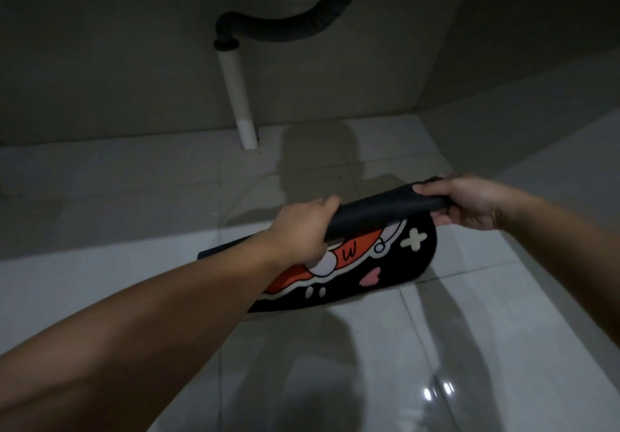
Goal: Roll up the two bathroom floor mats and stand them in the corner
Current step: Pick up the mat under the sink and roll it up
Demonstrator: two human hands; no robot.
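Observation:
A black floor mat with an orange, white and pink cartoon print lies partly on the white tile floor. Its far edge is curled into a dark roll lifted off the floor. My left hand grips the left end of that roll from above. My right hand pinches the right end, fingers wrapped around the roll. A dark blue flat edge, possibly another mat, pokes out to the left behind my left wrist; I cannot tell what it is.
A white drain pipe rises from the floor by the back wall, joined to a black corrugated hose. The walls meet in a corner at the back right. Glossy floor tiles spread in front.

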